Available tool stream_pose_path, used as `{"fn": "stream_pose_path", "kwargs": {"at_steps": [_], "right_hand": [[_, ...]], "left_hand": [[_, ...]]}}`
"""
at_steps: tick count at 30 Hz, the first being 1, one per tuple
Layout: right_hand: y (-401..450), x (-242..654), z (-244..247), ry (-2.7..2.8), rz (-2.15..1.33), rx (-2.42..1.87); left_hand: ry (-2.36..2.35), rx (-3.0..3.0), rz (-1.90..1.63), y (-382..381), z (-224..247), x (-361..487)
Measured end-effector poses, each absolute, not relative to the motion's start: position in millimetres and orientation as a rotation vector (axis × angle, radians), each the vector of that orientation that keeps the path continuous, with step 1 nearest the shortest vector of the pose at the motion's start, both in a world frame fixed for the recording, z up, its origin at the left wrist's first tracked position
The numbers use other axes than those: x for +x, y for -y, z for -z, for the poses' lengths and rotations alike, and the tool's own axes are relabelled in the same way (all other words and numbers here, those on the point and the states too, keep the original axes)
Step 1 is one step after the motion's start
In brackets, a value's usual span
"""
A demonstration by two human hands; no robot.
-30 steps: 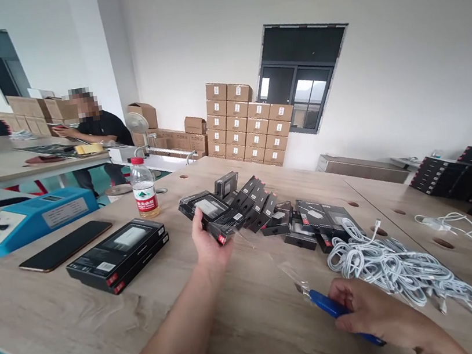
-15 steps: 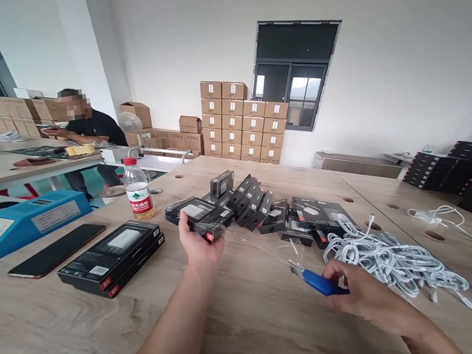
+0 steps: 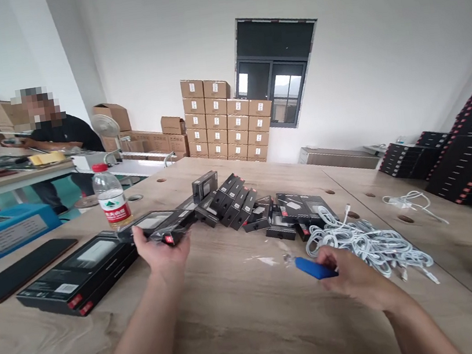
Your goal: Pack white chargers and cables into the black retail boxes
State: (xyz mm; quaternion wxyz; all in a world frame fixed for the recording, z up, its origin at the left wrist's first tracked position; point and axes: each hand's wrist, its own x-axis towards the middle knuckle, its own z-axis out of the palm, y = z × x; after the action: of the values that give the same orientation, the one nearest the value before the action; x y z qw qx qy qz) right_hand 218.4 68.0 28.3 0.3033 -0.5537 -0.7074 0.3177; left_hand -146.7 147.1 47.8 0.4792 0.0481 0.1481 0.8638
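My left hand [image 3: 163,254] grips a black box [image 3: 150,221] with clear film on it, near a pair of stacked black boxes [image 3: 86,268] on the left. In my right hand [image 3: 341,270] is a blue cutter [image 3: 312,267], its tip pointing left, with a bit of clear film by it. A loose group of black boxes [image 3: 233,201] lies across the middle of the table. Just beyond my right hand rests a heap of white cables [image 3: 369,246].
A bottle [image 3: 111,200], a dark phone [image 3: 20,269] and a blue machine [image 3: 11,235] are at the left. Tall stacks of black boxes [image 3: 471,161] stand at the right. A person [image 3: 63,134] sits at another table. Cartons [image 3: 217,122] line the wall.
The view has turned right. My left hand has moved left with the black box, nearer the stacked pair. The clear film by the cutter has dropped lower, and scraps show on the table.
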Motion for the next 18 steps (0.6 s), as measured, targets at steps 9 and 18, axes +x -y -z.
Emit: {"fn": "stream_pose_path", "kwargs": {"at_steps": [9,18], "right_hand": [[-70,199,-26,1.817,-0.722,-1.485],[-68,197,-24,1.844,-0.828,-1.419]], "left_hand": [[-0.346,0.500,-1.220,-121,-43,-106],[-0.255,0.552,-1.115,-132,-23,-93]]}}
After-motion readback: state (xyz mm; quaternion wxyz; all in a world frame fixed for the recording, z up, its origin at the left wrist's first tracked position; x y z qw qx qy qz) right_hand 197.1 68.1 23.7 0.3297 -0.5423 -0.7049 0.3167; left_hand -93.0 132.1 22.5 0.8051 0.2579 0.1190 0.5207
